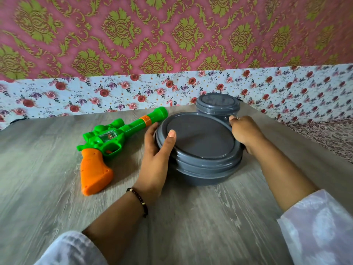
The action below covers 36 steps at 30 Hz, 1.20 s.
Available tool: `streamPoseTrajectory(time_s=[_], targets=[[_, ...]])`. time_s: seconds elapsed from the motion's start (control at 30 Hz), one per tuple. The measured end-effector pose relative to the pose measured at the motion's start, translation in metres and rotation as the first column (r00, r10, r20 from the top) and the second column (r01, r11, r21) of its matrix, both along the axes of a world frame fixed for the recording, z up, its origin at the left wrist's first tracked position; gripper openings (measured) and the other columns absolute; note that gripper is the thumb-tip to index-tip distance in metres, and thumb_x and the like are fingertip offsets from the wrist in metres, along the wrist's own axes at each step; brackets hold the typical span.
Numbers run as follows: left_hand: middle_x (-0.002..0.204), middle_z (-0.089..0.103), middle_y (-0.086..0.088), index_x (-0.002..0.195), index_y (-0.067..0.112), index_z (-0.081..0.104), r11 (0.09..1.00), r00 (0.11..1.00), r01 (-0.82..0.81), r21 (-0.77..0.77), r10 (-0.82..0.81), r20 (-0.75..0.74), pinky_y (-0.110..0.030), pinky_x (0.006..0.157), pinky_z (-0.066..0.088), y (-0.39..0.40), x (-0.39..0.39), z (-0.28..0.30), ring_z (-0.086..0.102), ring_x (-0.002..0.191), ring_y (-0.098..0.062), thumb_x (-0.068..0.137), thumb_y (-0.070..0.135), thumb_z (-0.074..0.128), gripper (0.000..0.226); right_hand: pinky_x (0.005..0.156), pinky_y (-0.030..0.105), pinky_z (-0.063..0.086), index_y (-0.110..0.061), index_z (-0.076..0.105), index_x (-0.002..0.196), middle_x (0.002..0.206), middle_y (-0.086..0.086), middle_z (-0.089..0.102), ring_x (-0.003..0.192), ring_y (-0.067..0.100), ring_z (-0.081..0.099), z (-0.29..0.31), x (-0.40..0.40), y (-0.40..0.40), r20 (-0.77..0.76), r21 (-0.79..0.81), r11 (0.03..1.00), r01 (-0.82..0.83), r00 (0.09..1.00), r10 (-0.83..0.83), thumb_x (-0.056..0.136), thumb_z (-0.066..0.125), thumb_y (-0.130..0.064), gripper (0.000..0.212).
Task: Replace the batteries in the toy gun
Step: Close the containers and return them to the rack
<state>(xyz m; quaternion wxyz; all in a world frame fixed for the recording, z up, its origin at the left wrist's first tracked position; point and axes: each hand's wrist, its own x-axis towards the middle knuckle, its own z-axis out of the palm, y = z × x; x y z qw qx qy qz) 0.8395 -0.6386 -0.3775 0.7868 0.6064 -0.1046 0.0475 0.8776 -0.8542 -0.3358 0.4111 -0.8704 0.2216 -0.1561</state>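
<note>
Two grey lidded containers, large point(198, 148) and small point(217, 105), one toy gun point(107, 142) on tabletop point(47, 169); left hand point(154, 159) and right hand point(243, 131) fingers grasping the large one.

Bare table point(47, 169) left of toy gun point(107, 142)

Grey wood-grain table point(57, 188), backed by floral wall covering. Laid on it: green-and-orange toy gun point(107, 142) at left, on its side; large grey lidded container point(198, 150) centre; smaller grey lidded container point(217, 106) set just behind.
</note>
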Motion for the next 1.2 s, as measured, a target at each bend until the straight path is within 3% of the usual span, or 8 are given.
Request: streamPoseTrajectory(time_s=[0.17, 0.23, 0.33, 0.6, 0.73, 0.87, 1.0, 1.2], targets=[[0.114, 0.066, -0.005, 0.129, 0.022, 0.047, 0.954, 0.973, -0.15, -0.26, 0.095, -0.212, -0.038, 0.089, 0.053, 0.008, 0.005, 0.005, 0.064, 0.101, -0.022, 0.085, 0.009, 0.062, 0.048, 0.071, 0.036, 0.048, -0.01, 0.06, 0.091, 0.089, 0.014, 0.065, 0.08, 0.028, 0.062, -0.008, -0.001, 0.014, 0.133, 0.531, 0.846, -0.059, 0.991, -0.013, 0.099, 0.036, -0.035, 0.035], [0.106, 0.066, -0.002, 0.128, 0.021, 0.049, 0.941, 0.967, -0.196, -0.277, 0.139, -0.214, -0.038, 0.088, 0.052, 0.009, 0.007, 0.004, 0.063, 0.098, -0.021, 0.085, 0.006, 0.059, 0.046, 0.069, 0.037, 0.047, -0.008, 0.06, 0.082, 0.08, 0.014, 0.062, 0.072, 0.027, 0.058, -0.017, 0.006, 0.012, 0.161, 0.579, 0.815, -0.006, 0.981, -0.107, 0.099, 0.038, -0.034, 0.038], [0.11, 0.066, 0.0, 0.127, 0.022, 0.051, 0.936, 0.967, -0.223, -0.273, 0.178, -0.18, -0.035, 0.093, 0.051, 0.009, 0.006, 0.0, 0.062, 0.105, -0.019, 0.086, 0.004, 0.058, 0.045, 0.063, 0.036, 0.045, -0.001, 0.065, 0.092, 0.079, 0.016, 0.061, 0.067, 0.027, 0.055, -0.029, 0.024, 0.005, 0.153, 0.655, 0.752, 0.079, 0.96, -0.234, 0.092, 0.049, -0.033, 0.035], [0.12, 0.063, -0.003, 0.129, 0.021, 0.047, 0.934, 0.967, -0.241, -0.263, 0.208, -0.147, -0.029, 0.094, 0.05, 0.005, 0.008, -0.002, 0.062, 0.106, -0.013, 0.087, 0.005, 0.059, 0.046, 0.078, 0.028, 0.052, -0.012, 0.061, 0.103, 0.074, 0.004, 0.069, 0.063, 0.017, 0.061, -0.021, 0.077, -0.033, -0.084, 0.709, 0.679, 0.193, 0.978, -0.191, 0.064, 0.06, -0.075, 0.074], [0.118, 0.063, 0.0, 0.128, 0.021, 0.048, 0.946, 0.974, -0.215, -0.244, 0.191, -0.118, -0.021, 0.088, 0.052, 0.005, 0.011, -0.004, 0.063, 0.1, -0.006, 0.087, 0.006, 0.06, 0.046, 0.082, 0.037, 0.056, -0.014, 0.053, 0.116, 0.088, 0.008, 0.071, 0.078, 0.018, 0.071, -0.021, 0.102, -0.034, -0.065, 0.744, 0.643, 0.185, 0.976, -0.206, 0.062, 0.067, -0.07, 0.08], [0.117, 0.064, 0.002, 0.127, 0.023, 0.049, 0.951, 0.975, -0.21, -0.229, 0.186, -0.122, -0.032, 0.097, 0.05, 0.006, 0.01, -0.005, 0.062, 0.108, -0.014, 0.085, 0.009, 0.063, 0.047, 0.089, 0.036, 0.052, -0.015, 0.056, 0.114, 0.091, 0.007, 0.07, 0.07, 0.018, 0.07, -0.023, 0.116, -0.039, -0.017, 0.768, 0.627, 0.127, 0.984, -0.179, 0.069, 0.067, -0.061, 0.066], [0.116, 0.066, 0.003, 0.125, 0.027, 0.052, 0.956, 0.974, -0.205, -0.209, 0.179, -0.138, -0.042, 0.1, 0.048, 0.007, 0.012, -0.006, 0.062, 0.11, -0.017, 0.074, 0.02, 0.066, 0.053, 0.081, 0.042, 0.054, -0.012, 0.059, 0.102, 0.083, 0.006, 0.067, 0.062, 0.019, 0.068, -0.03, 0.118, -0.043, 0.044, 0.766, 0.63, 0.124, 0.969, -0.244, 0.069, 0.07, -0.048, 0.05], [0.108, 0.07, 0.006, 0.127, 0.024, 0.051, 0.961, 0.978, -0.195, -0.196, 0.174, -0.118, -0.026, 0.083, 0.052, 0.009, 0.012, -0.009, 0.065, 0.101, -0.01, 0.071, 0.019, 0.061, 0.057, 0.048, 0.029, 0.041, -0.01, 0.06, 0.075, 0.058, 0.007, 0.063, 0.047, 0.018, 0.052, -0.036, 0.096, -0.04, 0.09, 0.696, 0.702, 0.147, 0.953, -0.289, 0.07, 0.07, -0.044, 0.036]])
